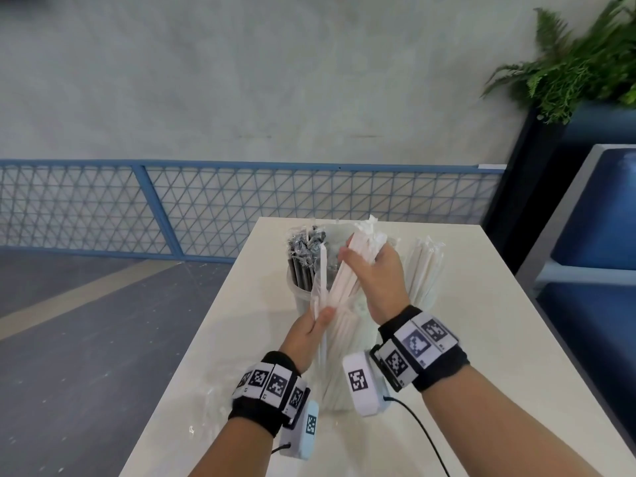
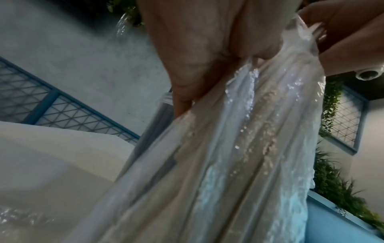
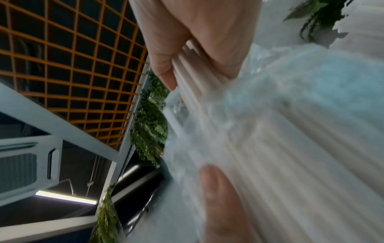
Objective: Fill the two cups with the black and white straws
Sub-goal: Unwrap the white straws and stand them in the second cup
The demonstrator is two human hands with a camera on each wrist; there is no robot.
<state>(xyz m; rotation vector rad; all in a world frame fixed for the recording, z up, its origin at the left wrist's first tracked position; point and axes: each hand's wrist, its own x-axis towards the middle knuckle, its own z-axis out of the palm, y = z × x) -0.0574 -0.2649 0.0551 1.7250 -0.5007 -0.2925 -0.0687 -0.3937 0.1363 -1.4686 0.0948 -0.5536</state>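
White straws (image 1: pixel 347 270) gripped by right hand (image 1: pixel 378 280); left hand (image 1: pixel 306 335) pinches their plastic bag (image 1: pixel 318 294).

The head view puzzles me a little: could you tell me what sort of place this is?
Probably a café or similar public seating area: a pale table beside a blue cushioned bench, a potted fern on a dark planter, and a blue mesh railing along a concrete wall.

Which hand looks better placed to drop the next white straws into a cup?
Right, probably. The right hand already grips a bunch of white straws by their upper ends, near the cup of black straws. The left hand only holds the clear plastic bag lower down.
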